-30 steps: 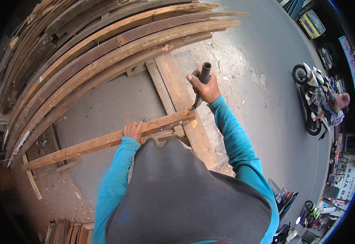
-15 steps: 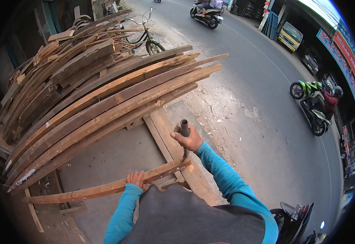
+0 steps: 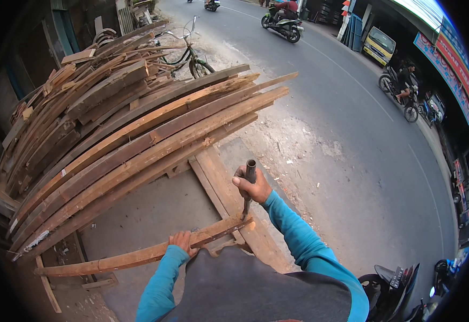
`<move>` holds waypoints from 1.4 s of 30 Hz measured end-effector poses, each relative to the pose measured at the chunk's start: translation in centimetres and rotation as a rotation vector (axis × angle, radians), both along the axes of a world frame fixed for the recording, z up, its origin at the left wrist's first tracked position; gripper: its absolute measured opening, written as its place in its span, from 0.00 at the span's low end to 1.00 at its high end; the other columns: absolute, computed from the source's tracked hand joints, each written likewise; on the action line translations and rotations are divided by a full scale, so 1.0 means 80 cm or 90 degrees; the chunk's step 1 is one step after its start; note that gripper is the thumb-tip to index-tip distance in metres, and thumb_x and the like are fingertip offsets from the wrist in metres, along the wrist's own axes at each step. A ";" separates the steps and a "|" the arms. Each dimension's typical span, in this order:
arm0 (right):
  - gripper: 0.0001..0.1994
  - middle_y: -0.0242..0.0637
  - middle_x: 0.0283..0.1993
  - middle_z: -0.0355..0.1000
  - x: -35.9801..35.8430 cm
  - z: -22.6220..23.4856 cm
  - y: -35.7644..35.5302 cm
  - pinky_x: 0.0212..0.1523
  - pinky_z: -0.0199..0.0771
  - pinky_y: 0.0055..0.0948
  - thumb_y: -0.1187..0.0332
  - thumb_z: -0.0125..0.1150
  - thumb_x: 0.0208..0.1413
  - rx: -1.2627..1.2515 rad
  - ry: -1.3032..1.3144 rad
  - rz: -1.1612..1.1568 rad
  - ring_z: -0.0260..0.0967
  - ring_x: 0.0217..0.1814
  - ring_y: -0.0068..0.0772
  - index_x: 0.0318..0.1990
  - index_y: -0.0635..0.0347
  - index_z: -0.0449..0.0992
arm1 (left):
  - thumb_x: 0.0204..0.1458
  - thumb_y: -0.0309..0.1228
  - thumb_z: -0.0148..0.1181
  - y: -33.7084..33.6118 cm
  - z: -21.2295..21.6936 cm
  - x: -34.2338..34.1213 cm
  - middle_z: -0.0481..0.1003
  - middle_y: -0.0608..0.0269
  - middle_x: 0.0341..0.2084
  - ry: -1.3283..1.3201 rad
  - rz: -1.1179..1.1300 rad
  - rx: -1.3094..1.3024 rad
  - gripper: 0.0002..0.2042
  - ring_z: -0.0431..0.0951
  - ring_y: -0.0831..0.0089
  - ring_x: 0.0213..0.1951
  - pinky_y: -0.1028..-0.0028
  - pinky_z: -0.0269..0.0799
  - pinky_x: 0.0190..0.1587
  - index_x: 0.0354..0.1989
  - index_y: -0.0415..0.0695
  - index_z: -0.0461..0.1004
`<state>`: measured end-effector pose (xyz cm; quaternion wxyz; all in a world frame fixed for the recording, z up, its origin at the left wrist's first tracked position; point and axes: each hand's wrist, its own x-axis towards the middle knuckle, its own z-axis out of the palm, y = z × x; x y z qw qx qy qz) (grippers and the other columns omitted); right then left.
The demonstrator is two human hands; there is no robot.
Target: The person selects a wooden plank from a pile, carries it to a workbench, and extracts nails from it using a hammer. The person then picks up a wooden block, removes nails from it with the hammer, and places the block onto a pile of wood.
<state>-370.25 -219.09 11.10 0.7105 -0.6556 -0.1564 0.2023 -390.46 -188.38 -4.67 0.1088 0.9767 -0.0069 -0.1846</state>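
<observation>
In my right hand (image 3: 254, 186) is a dark metal bar (image 3: 251, 170) with a hollow pipe end on top. My fingers are wrapped round it, and it stands nearly upright. Its lower tip meets the right end of a long wooden beam (image 3: 132, 258). What the tip does in the wood is too small to make out. My left hand (image 3: 183, 241) grips the same beam further left, fingers over its top edge. Beneath the beam's right end lies a wide wooden plank (image 3: 215, 174).
Long beams (image 3: 154, 137) are stacked at the left, with a scrap wood pile (image 3: 57, 112) behind. A bicycle (image 3: 191, 53) stands beyond them. Motorcycles (image 3: 284, 22) pass on the road (image 3: 342, 80), and a parked motorcycle (image 3: 393, 290) is near my right side.
My right hand has shifted slightly right, and the bar's top now tilts right while its lower end is further left. My left hand keeps its hold. Traffic on the road has moved.
</observation>
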 end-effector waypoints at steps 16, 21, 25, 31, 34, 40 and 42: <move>0.22 0.27 0.19 0.64 0.042 0.009 0.047 0.22 0.65 0.26 0.47 0.65 0.57 -0.109 0.000 0.039 0.63 0.19 0.21 0.25 0.58 0.71 | 0.42 0.44 0.75 0.002 0.005 0.031 0.74 0.50 0.50 0.090 0.016 0.034 0.30 0.72 0.54 0.57 0.57 0.63 0.62 0.51 0.46 0.68; 0.21 0.28 0.19 0.64 0.045 0.003 0.061 0.21 0.65 0.27 0.49 0.64 0.55 -0.119 0.041 0.045 0.63 0.19 0.21 0.26 0.59 0.72 | 0.43 0.42 0.74 0.010 -0.004 0.016 0.74 0.53 0.49 0.041 -0.002 0.041 0.29 0.72 0.55 0.58 0.56 0.61 0.63 0.50 0.46 0.67; 0.19 0.29 0.21 0.65 0.049 -0.005 0.073 0.21 0.65 0.27 0.50 0.64 0.54 -0.156 0.054 0.068 0.63 0.19 0.22 0.27 0.59 0.73 | 0.43 0.35 0.70 0.019 -0.030 0.003 0.73 0.53 0.44 -0.041 -0.013 0.017 0.24 0.73 0.54 0.52 0.56 0.62 0.58 0.47 0.47 0.67; 0.16 0.31 0.21 0.67 0.071 -0.042 0.107 0.20 0.64 0.28 0.55 0.64 0.50 -0.198 0.108 0.104 0.64 0.18 0.23 0.28 0.59 0.74 | 0.45 0.30 0.64 0.027 -0.068 0.004 0.72 0.53 0.40 -0.095 -0.033 0.023 0.16 0.73 0.54 0.46 0.56 0.65 0.49 0.42 0.45 0.67; 0.15 0.31 0.17 0.65 0.110 -0.069 0.117 0.20 0.62 0.28 0.57 0.64 0.50 -0.179 0.104 0.128 0.60 0.15 0.23 0.25 0.60 0.74 | 0.48 0.25 0.58 0.037 -0.093 0.041 0.72 0.54 0.37 -0.220 -0.049 0.011 0.12 0.74 0.55 0.44 0.58 0.65 0.47 0.42 0.45 0.67; 0.14 0.31 0.16 0.63 0.116 -0.103 0.146 0.20 0.63 0.29 0.58 0.63 0.51 -0.211 0.102 0.143 0.59 0.16 0.23 0.25 0.59 0.75 | 0.47 0.24 0.57 0.046 -0.115 0.030 0.72 0.54 0.37 -0.188 -0.038 0.007 0.12 0.74 0.54 0.43 0.59 0.65 0.46 0.42 0.45 0.67; 0.13 0.30 0.16 0.61 0.115 -0.106 0.156 0.20 0.61 0.29 0.59 0.63 0.52 -0.209 0.119 0.160 0.57 0.16 0.23 0.25 0.59 0.75 | 0.47 0.24 0.57 0.050 -0.117 0.026 0.72 0.54 0.37 -0.190 -0.040 -0.016 0.13 0.74 0.55 0.43 0.59 0.64 0.46 0.42 0.45 0.67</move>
